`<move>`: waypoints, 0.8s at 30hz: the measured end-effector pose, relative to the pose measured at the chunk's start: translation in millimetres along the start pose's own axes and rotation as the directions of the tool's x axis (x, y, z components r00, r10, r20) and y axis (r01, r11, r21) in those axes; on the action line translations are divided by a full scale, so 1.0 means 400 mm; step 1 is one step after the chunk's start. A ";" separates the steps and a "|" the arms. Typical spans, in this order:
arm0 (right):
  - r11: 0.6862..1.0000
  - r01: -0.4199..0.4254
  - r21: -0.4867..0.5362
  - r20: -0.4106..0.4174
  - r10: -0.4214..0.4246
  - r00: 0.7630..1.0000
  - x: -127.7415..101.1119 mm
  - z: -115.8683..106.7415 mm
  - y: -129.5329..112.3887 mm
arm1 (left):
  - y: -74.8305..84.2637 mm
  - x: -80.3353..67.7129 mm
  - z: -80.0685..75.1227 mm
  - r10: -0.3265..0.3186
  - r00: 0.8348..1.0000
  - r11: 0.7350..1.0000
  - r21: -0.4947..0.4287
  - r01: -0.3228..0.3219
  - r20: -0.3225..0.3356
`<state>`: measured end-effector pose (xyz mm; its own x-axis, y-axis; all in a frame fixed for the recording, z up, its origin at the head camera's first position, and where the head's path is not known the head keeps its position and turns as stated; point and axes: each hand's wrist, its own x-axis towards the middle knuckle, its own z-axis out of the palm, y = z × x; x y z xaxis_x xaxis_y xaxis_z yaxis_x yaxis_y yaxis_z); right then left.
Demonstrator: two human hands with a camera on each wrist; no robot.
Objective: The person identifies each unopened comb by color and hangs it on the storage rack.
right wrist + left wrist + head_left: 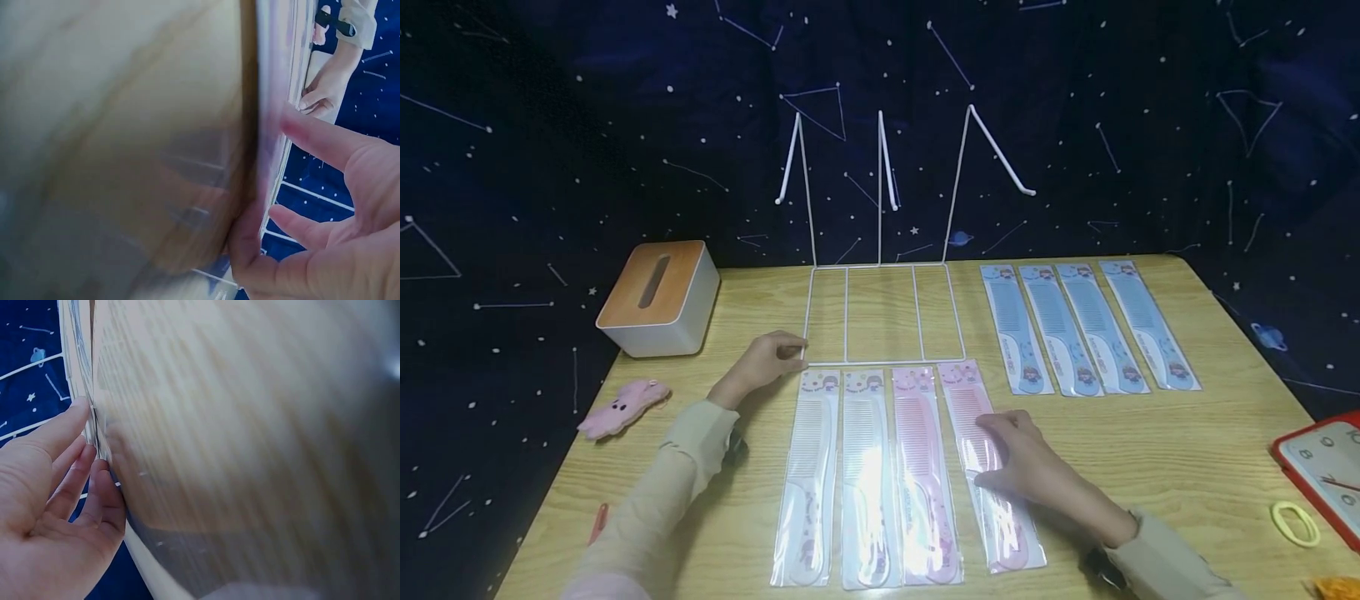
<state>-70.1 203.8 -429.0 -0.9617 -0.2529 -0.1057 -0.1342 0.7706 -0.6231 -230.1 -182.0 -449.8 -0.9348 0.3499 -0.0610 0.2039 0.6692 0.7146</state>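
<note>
1. The rightmost pink comb packet (962,396) lies at the lower centre of the frame; the right hand (1037,467) rests over it, thumb and fingers spread apart in an unclosed grip.
2. It should be light and fairly stiff, its glossy sleeve probably slippery; the long edges, near the middle, look best to hold.
3. Just left lie another pink packet (922,475) and two whitish packets (811,467).
4. Above them stands the white wire rack (883,362). The left hand (765,360) touches its front left corner; whether that grip pinches the wire, I cannot tell.
5. Four blue packets (1051,329) lie right of centre.
6. The wood-grained table (1187,450) also bears a tissue box (655,304); a starry dark cloth (625,108) hangs behind.
</note>
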 end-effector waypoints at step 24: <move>0.935 0.212 0.283 -0.097 -0.192 0.977 -0.007 -0.074 -0.088 | -0.004 0.004 0.004 -0.015 1.000 1.000 0.013 0.015 0.000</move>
<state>-69.6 194.5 -383.9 -0.9366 -0.3382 0.0917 -0.2619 0.5016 -0.8245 -231.3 -181.4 -452.1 -0.9379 0.3395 -0.0718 0.1932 0.6828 0.7046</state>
